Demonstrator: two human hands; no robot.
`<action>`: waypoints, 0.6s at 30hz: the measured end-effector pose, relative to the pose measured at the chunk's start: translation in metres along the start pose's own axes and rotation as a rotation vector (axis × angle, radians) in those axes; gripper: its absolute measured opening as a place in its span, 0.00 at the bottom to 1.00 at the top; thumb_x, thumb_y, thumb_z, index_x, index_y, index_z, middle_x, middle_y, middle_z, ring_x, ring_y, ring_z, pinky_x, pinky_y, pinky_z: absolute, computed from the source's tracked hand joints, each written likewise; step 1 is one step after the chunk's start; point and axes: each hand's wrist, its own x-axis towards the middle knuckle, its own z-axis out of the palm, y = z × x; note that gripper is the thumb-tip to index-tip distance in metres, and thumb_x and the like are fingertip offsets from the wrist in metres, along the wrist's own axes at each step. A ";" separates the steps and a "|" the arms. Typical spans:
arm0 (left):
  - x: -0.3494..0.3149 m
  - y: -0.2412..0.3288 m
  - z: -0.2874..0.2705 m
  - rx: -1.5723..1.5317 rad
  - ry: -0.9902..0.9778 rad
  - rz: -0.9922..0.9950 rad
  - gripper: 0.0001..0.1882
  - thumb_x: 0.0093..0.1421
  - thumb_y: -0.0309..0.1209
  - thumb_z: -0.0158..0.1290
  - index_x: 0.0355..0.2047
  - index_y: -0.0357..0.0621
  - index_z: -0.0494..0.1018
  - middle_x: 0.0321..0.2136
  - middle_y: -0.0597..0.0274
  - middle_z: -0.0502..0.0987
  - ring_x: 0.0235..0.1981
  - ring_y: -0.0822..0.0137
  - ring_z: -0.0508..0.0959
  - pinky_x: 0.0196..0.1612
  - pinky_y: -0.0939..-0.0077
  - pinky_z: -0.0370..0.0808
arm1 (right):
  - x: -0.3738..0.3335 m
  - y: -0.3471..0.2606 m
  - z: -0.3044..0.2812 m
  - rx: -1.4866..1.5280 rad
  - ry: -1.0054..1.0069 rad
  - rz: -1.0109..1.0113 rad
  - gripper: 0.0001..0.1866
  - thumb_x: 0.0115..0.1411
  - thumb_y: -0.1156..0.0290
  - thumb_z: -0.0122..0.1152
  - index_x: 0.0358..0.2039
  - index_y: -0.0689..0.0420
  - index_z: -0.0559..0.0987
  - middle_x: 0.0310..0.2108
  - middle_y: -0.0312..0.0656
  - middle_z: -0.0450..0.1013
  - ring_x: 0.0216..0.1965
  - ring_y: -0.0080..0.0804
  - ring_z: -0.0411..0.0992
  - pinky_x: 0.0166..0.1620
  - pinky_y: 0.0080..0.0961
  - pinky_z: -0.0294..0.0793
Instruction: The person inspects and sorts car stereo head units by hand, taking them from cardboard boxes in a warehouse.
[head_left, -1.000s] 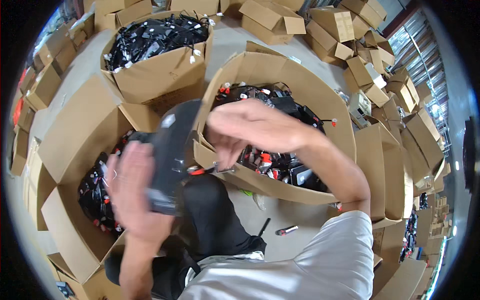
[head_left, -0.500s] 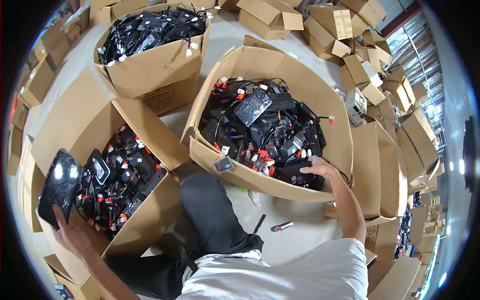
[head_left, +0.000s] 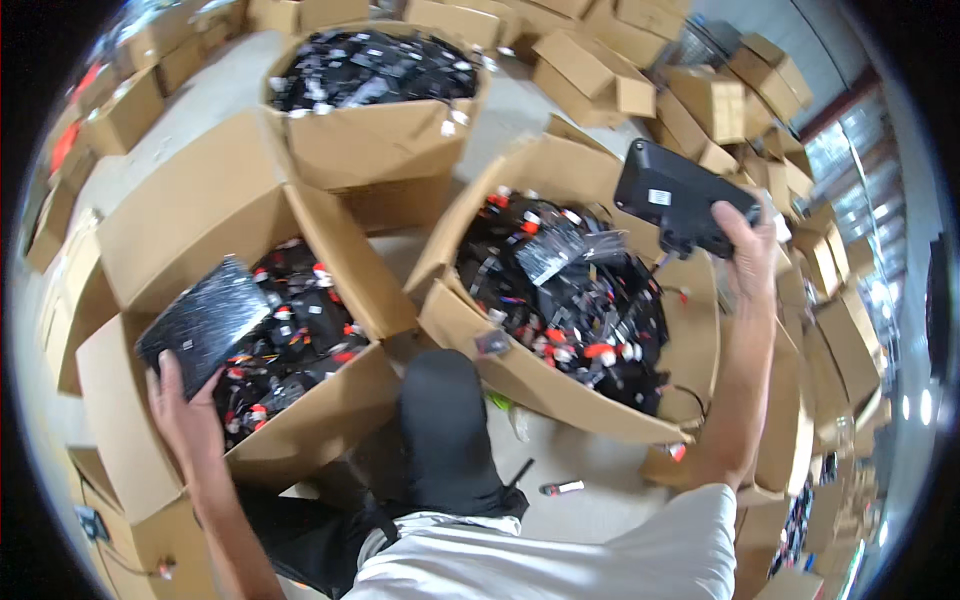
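Observation:
My left hand grips the lower edge of a flat, glossy black panel, tilted over the left carton. Inside that carton lie black electronic units with red and white plugs. Up at the right, my right hand holds a black screen-like device by one end. This device has a small white label, a stubby mount on its underside and a cable. It hangs above the right wall of the middle carton, which contains a tangle of black units and wires.
A third carton at the back is heaped with black parts. Cardboard boxes pile up behind and to the right. On the floor by my knee lie a utility knife and a dark strip.
My right hand has lifted the black device out of the middle carton, up and to the right. The panel in my left hand has moved right, over the left carton's contents. The view has shifted.

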 end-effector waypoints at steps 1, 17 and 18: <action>-0.011 0.007 0.021 -0.071 0.012 -0.046 0.20 0.67 0.36 0.54 0.56 0.40 0.68 0.47 0.52 0.75 0.47 0.61 0.79 0.44 0.57 0.82 | 0.005 -0.013 0.021 0.097 -0.019 -0.049 0.23 0.51 0.70 0.72 0.45 0.67 0.75 0.36 0.39 0.76 0.35 0.25 0.74 0.41 0.23 0.75; -0.026 0.002 0.033 -0.073 -0.022 0.111 0.21 0.73 0.38 0.44 0.59 0.38 0.64 0.48 0.63 0.75 0.46 0.73 0.76 0.49 0.74 0.75 | -0.078 -0.125 0.297 0.452 -0.601 -0.078 0.24 0.48 0.73 0.76 0.45 0.60 0.77 0.36 0.32 0.75 0.37 0.22 0.73 0.42 0.23 0.76; -0.029 -0.001 0.032 -0.036 -0.071 0.088 0.20 0.73 0.39 0.42 0.60 0.42 0.63 0.51 0.60 0.74 0.50 0.66 0.77 0.52 0.65 0.78 | -0.095 -0.121 0.316 0.524 -0.665 0.041 0.23 0.49 0.71 0.76 0.44 0.60 0.77 0.35 0.31 0.75 0.36 0.20 0.72 0.41 0.22 0.76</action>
